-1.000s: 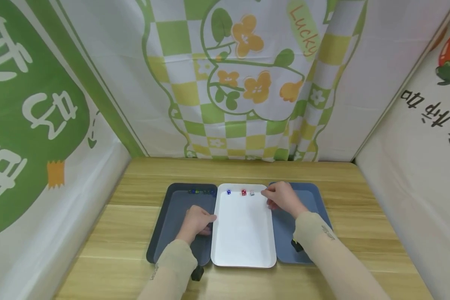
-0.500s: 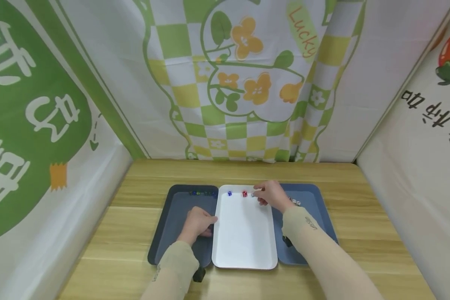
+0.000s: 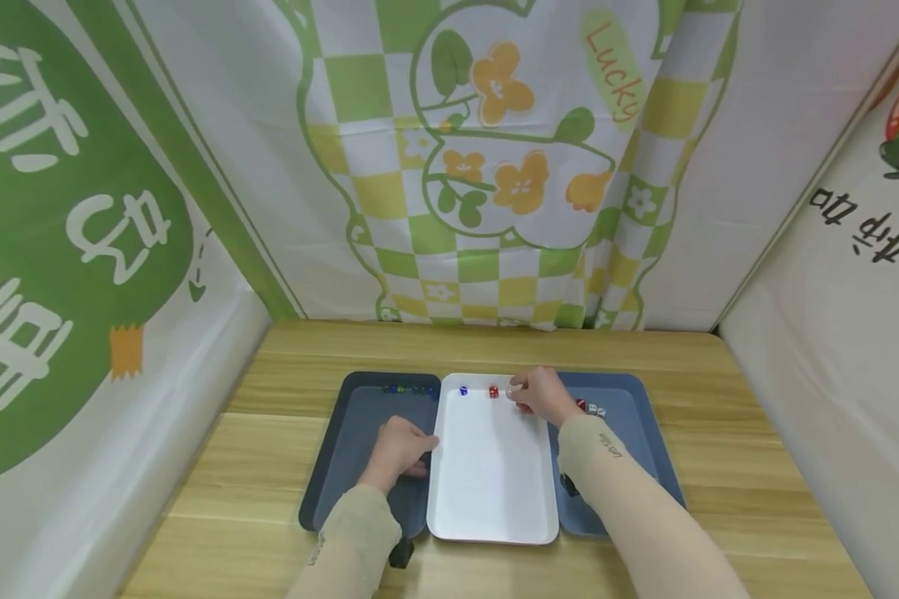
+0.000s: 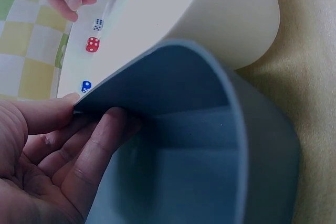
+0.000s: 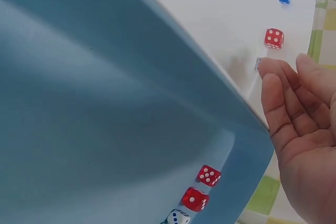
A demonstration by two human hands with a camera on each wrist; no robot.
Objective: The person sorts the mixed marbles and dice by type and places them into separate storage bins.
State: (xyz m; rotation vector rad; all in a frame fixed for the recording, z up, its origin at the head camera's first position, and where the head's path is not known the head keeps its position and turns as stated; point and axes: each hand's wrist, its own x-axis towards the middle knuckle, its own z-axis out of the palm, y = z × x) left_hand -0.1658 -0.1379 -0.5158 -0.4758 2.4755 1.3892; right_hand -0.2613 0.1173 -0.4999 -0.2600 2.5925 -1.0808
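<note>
My left hand (image 3: 399,449) pinches the inner rim of the dark grey tray (image 4: 236,129), thumb outside and fingers inside the wall. In the white tray (image 3: 490,482), a blue die (image 3: 463,390), a red die (image 3: 494,392) and a white die (image 4: 98,24) with dark pips stand in a row along the far end. My right hand (image 3: 545,395) hovers at the right end of that row, its fingers loosely bent and the thumb apart from them. Its fingertips (image 5: 270,69) partly overlap the white die in the right wrist view, while the left wrist view shows that die beside the hand.
A blue-grey tray (image 3: 648,466) adjoins the white one on the right. In it lie two red dice, one a red die (image 5: 209,176), and a white die (image 5: 178,217). Several small blue and green pieces (image 3: 400,389) line the dark tray's far end. A patterned curtain (image 3: 509,274) hangs behind the table.
My right hand has moved left from over the blue-grey tray's edge to beside the white die, uncovering dice in the blue-grey tray. My left hand keeps its place on the rim.
</note>
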